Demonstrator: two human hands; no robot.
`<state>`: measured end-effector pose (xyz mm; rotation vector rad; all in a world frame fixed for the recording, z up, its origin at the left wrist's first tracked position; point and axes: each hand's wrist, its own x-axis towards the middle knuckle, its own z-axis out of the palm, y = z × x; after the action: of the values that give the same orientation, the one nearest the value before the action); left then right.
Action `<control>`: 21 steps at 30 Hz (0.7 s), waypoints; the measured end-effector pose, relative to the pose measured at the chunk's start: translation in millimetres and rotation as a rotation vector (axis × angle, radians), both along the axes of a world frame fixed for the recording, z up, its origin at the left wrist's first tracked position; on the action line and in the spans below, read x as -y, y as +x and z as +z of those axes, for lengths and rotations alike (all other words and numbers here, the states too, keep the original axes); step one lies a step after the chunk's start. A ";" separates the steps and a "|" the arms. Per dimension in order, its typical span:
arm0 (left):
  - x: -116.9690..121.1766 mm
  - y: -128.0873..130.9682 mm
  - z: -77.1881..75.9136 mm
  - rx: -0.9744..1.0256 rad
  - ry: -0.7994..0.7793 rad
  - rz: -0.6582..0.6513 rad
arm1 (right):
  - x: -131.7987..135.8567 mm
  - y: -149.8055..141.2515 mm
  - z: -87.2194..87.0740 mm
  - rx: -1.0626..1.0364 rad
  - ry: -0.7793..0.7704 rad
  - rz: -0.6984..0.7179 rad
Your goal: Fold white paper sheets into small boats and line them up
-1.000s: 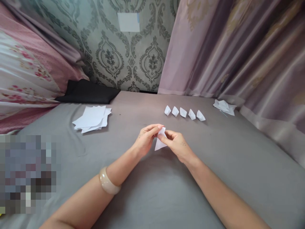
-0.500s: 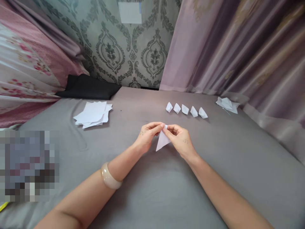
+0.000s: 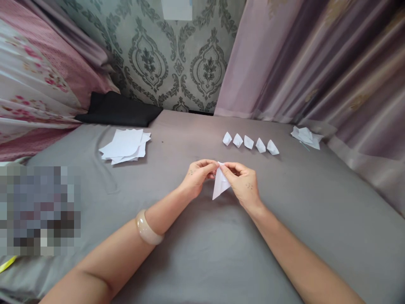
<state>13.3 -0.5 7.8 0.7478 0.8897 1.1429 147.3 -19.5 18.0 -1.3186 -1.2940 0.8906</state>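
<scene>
Between my hands is a folded piece of white paper (image 3: 221,185), its pointed end hanging downward. My left hand (image 3: 200,175) pinches its top edge from the left. My right hand (image 3: 244,181) grips the same top part from the right, thumb across the front face. The fingertips of both hands almost meet at the paper's top, and some fingers behind it are hidden. Beyond my hands, several small folded white paper shapes (image 3: 248,142) stand in a row on the grey sheet (image 3: 190,135).
A stack of loose white paper sheets (image 3: 126,143) lies at the left. More white paper pieces (image 3: 306,136) sit at the far right by the curtain (image 3: 268,63). Black folded cloth (image 3: 123,109) rests at the back left. A blurred-out patch (image 3: 38,207) covers the left edge.
The paper has turned slightly in my fingers, so its lower point hangs steeper and an inner fold shows. Both hands still hold it. The whole view has shifted a little.
</scene>
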 end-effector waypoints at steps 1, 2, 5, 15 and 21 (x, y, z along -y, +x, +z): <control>0.4 0.0 0.6 -0.006 -0.001 0.001 | 0.8 -0.6 0.2 0.039 0.022 -0.007; 0.7 0.0 1.3 -0.011 0.000 0.003 | 1.8 -1.3 0.6 0.080 0.047 -0.014; 1.4 -0.2 2.4 -0.015 0.003 0.007 | 5.0 -3.7 1.8 0.199 0.144 -0.027; -1.5 -4.8 -3.1 -0.070 0.030 -0.005 | 12.7 -2.7 -3.8 0.752 0.495 -0.027; 0.2 -4.5 1.9 -0.022 -0.020 -0.040 | 17.3 -1.8 -2.5 1.071 0.553 0.004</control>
<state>8.8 -0.7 9.7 0.7603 0.8997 1.0907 145.6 -36.9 15.5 -1.3392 -2.1343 -0.2929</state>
